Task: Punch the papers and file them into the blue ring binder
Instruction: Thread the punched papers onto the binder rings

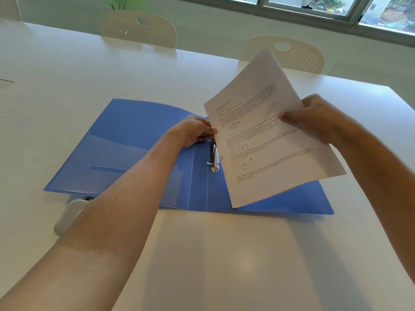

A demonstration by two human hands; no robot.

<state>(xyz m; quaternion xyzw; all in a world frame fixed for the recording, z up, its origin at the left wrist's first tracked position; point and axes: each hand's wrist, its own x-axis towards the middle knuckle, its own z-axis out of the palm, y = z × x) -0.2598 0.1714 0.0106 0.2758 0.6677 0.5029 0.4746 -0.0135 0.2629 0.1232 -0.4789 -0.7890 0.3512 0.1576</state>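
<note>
Head view, left to right. Punch (67, 217): white, on the table (224, 254) at near left, just beside the binder's near-left corner, partly hidden behind the left forearm. Binder (134, 135): blue, lying open and flat at mid-table, clear pocket on the left cover, metal rings (213, 158) at the spine. Left hand (194, 131): fingers curled, pinching the left edge of the papers (265, 140) right at the far ring. Papers: printed text and circuit diagrams face up, tilted, near-left corner low on the binder's right cover, far edge raised off the table; whether the holes sit on the rings cannot be told. Right hand (314, 117): grips the papers' right edge, thumb on top. Two white chairs (285, 55) stand at the table's far side.
</note>
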